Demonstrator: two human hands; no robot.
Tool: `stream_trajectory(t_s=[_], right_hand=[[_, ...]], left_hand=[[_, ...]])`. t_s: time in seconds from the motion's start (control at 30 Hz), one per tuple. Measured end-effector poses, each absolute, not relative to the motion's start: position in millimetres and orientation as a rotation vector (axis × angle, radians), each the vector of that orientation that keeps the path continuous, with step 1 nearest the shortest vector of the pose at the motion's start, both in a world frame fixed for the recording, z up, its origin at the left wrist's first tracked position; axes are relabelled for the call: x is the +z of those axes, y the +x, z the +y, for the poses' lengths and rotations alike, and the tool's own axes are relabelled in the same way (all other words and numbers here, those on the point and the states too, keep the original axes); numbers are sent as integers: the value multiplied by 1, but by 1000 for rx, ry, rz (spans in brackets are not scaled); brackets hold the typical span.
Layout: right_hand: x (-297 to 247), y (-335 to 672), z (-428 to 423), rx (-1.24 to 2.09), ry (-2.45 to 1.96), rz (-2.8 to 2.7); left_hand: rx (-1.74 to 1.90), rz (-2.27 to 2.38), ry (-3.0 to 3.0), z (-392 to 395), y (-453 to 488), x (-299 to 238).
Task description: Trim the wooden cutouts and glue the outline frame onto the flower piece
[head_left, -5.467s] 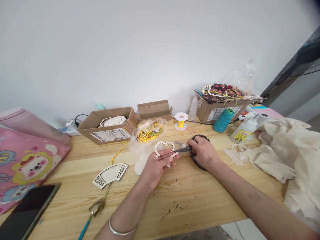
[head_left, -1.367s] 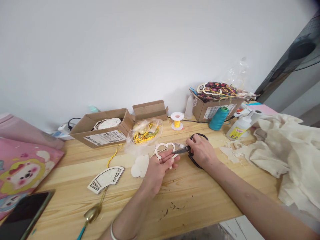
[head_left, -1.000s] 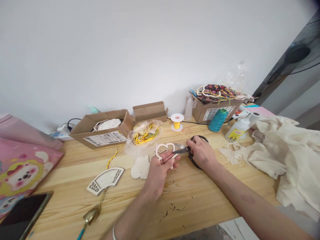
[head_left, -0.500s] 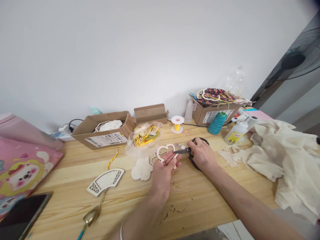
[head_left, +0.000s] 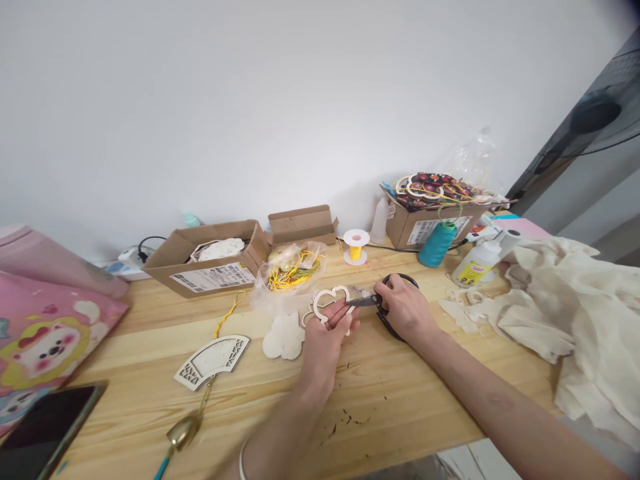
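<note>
In the middle of the table, my left hand [head_left: 327,337] is closed on a pale cloud-shaped wooden frame [head_left: 319,302], its fingers partly behind the outline. My right hand [head_left: 404,308] grips black-handled scissors [head_left: 367,301] whose blades reach left to the frame's inner right edge. How far the blades are apart is hard to make out. Left of my left hand lies a cream cloud-shaped piece [head_left: 283,337]. A second wooden outline [head_left: 306,316] rests just behind my left hand, partly covered. Farther left is a fan-shaped wooden ornament [head_left: 213,362] with a yellow cord.
Cardboard boxes [head_left: 173,257] stand along the wall, near a bag of yellow cords [head_left: 293,270] and a yellow thread spool [head_left: 355,252]. Teal thread [head_left: 438,244], a glue bottle [head_left: 475,264] and crumpled cream cloth [head_left: 600,320] are at right. A gold spoon [head_left: 184,431] and phone [head_left: 47,430] lie front left.
Both hands keep nearly the same place, still holding the frame and scissors. The view has shifted slightly, so things at right sit a little farther right.
</note>
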State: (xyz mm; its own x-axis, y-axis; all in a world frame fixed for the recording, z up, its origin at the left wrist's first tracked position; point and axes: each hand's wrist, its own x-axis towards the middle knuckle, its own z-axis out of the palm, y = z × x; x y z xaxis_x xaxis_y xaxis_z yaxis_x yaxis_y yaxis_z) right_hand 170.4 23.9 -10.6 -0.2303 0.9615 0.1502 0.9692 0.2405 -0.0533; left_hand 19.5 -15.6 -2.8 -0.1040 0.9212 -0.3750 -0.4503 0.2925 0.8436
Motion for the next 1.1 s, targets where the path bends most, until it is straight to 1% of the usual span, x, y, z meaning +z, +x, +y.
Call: stream_trajectory(t_s=[0.37,0.73,1.1], right_hand=[[-14,168,24,-65,-1925,-2296],[-13,169,23,-60,-1834,-2230],[-14,170,23,-41,-1931,-2230]], left_hand=[[1244,1106,497,-22,24,4],[1255,1070,507,-21,26,5],[1220,1079,481,-27,21,6]])
